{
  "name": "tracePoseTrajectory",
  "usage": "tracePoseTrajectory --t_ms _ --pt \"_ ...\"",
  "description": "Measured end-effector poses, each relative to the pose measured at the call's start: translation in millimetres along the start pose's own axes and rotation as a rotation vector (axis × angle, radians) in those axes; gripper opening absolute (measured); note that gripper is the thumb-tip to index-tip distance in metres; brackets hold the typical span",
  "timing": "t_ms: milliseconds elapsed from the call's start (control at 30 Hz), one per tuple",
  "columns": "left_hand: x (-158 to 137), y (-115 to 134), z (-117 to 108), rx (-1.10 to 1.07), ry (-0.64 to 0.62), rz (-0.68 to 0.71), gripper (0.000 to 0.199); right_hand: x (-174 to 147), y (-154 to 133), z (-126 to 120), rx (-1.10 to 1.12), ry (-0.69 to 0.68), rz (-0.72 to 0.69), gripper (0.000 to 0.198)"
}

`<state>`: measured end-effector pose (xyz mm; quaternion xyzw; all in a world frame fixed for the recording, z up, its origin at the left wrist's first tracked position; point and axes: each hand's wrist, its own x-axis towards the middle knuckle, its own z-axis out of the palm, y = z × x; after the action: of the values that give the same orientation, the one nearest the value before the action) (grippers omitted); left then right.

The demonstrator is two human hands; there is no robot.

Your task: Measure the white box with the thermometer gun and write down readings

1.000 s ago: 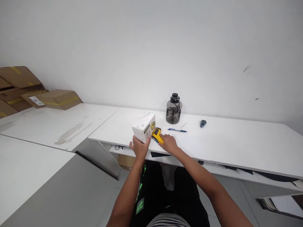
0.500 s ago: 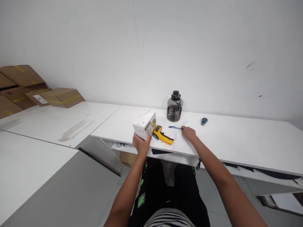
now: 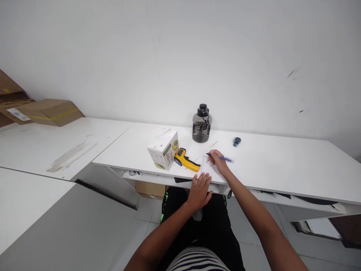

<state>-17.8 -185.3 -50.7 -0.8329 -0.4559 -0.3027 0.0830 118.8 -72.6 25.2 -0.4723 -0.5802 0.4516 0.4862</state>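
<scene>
My right hand (image 3: pixel 216 160) grips a blue pen (image 3: pixel 226 159), its point to the left above the white table (image 3: pixel 276 165). Fingers spread, my left hand (image 3: pixel 200 190) rests at the table's front edge, holding nothing. Just beyond it lies a yellow infrared thermometer gun (image 3: pixel 188 162), its head towards a white printed box (image 3: pixel 163 150) standing on the table. A narrow white strip, perhaps paper, (image 3: pixel 202 162) shows between the thermometer's handle and my right hand. Behind these stands a dark see-through water bottle (image 3: pixel 201 126), partly filled.
A small dark blue object, perhaps a watch, (image 3: pixel 237 141) lies to the right of the bottle. Cardboard boxes (image 3: pixel 52 111) are piled at the far left against the wall. Below the tabletop runs a shelf with a cardboard box (image 3: pixel 149 189) under it.
My left hand has let go of the white box and moved right to the table edge. My right hand has drawn the pen in, turning it to a writing hold. The view has shifted slightly.
</scene>
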Motion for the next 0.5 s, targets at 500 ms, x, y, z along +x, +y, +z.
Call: tracePoseTrajectory --t_ms 500 --pt "-8 -12 55 0.067 0.217 -0.012 0.04 -13 7 8 -0.371 -0.055 -0.043 0.04"
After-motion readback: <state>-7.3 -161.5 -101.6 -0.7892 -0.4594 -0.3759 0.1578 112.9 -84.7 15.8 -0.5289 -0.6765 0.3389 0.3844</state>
